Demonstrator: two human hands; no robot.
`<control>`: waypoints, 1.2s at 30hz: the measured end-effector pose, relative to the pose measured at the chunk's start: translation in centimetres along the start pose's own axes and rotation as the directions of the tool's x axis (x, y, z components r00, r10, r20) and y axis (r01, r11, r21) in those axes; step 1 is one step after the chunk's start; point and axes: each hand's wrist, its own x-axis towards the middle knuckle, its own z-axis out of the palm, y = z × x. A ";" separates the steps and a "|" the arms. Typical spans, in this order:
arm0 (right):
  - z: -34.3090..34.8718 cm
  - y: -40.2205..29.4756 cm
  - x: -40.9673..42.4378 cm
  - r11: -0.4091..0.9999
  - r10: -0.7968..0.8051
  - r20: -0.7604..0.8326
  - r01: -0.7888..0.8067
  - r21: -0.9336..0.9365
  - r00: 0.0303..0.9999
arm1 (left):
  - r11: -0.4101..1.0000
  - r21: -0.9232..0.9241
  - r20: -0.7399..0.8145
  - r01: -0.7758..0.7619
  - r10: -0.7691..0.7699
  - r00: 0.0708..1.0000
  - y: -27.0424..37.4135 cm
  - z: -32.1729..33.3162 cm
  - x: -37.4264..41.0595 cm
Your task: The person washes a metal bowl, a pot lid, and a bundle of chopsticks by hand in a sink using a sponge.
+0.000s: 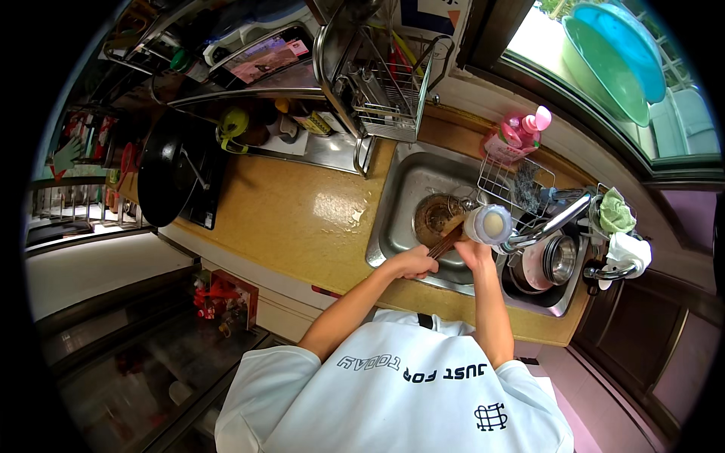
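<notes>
My left hand (pixel 417 262) grips a bundle of slim brown wooden sticks (pixel 446 242), which look like chopsticks, over the near edge of the steel sink (pixel 391 226). The bundle slants away to the right, towards a paler wooden piece (pixel 453 224). Close against its right side is my right hand (pixel 474 253), its fingers partly covered by the faucet's filter head (pixel 489 225); its hold cannot be made out. Beyond the sticks, a round bowl or pot (pixel 429 210) with a brownish inside sits in the basin.
A curved chrome faucet (pixel 552 221) reaches over the basins. Stacked metal bowls (pixel 559 260) fill the right basin. A wire rack (pixel 491 180) and pink soap bottle (pixel 512 139) stand behind. Leftward are the wet countertop (pixel 300 209), a wok (pixel 164 175) and a steel shelf (pixel 255 93).
</notes>
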 end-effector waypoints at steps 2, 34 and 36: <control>1.6 0.9 -0.6 0.981 0.069 -0.095 -0.085 -0.175 0.993 | 0.998 -0.071 0.031 0.004 -0.001 1.000 -0.2 0.3 0.1; -1.4 1.0 1.7 0.967 -0.237 -0.524 0.250 -0.047 0.818 | 0.977 0.191 -0.039 -0.097 0.106 0.994 1.1 2.3 -1.1; 0.0 1.1 2.0 0.962 -0.236 -0.562 0.272 -0.021 0.793 | 0.985 0.117 -0.048 -0.123 0.130 0.990 0.4 2.8 -0.9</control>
